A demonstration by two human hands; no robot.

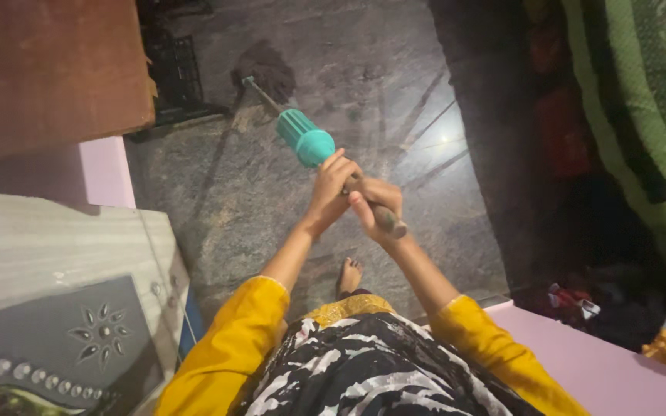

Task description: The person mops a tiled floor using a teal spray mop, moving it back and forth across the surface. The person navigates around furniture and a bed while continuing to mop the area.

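My left hand [331, 185] and right hand [377, 202] are both clamped on the mop handle [385, 219], close together, left above right, just below the teal collar [305, 139]. Both arms reach forward, elbows slightly bent. The mop head [265, 68] rests on the dark stone floor [364, 77], well ahead of my bare foot [348, 275]. I judge that the floor looks glossy, so I could slip, or swing the head into the black crate [173, 73] beside it.
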